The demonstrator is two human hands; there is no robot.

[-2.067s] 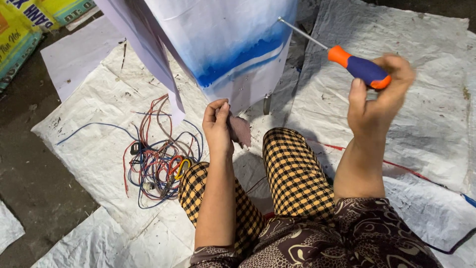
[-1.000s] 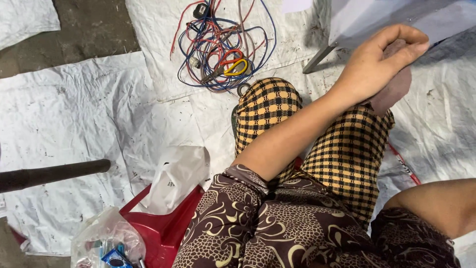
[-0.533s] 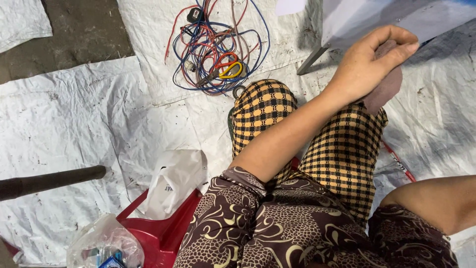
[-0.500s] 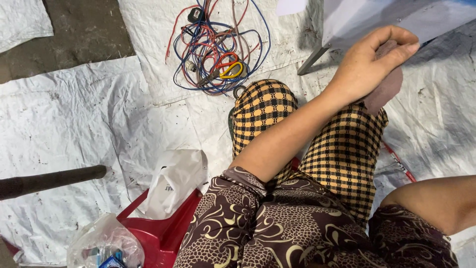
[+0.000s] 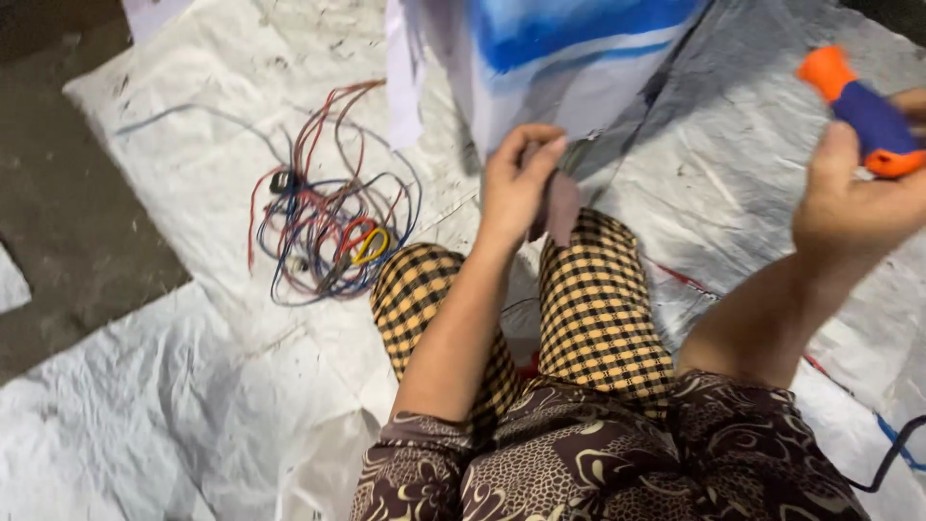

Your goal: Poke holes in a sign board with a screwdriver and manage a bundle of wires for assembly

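The person sits on the floor with knees drawn up in yellow-and-black checked trousers (image 5: 598,309), over white woven sheets (image 5: 193,405) spread across the ground. The left hand (image 5: 516,183) reaches forward, its fingers curled closed around a small brownish-mauve piece (image 5: 559,207) that hangs down from the grip, right at the lower edge of a white panel with a blue band (image 5: 569,58) standing just ahead of the knees. The right hand (image 5: 854,203) is raised off to the side, well apart from the left, and wrapped shut around the handle of a screwdriver with an orange and blue grip (image 5: 863,111); its shaft runs out of view. To the left of the knees, a tangle of coloured wires (image 5: 328,236) lies loose on the sheet, red, blue and yellow strands looped together.
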